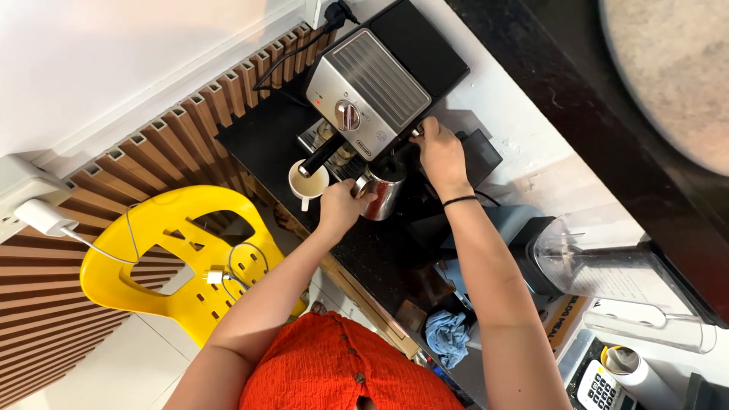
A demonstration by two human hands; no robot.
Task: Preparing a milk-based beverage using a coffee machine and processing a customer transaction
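Fingers of your left hand point(339, 203) are curled tight around the handle of the steel milk jug point(384, 190), holding it upright on the black counter point(262, 137) just in front of the espresso machine point(370, 87). Your right hand point(438, 152) reaches past the jug to the machine's side, fingers bent onto something there; what they grip is hidden. A white cup point(307, 184) stands beside the jug, under the portafilter handle point(323, 156). Behind your left arm sits a yellow chair point(163, 258).
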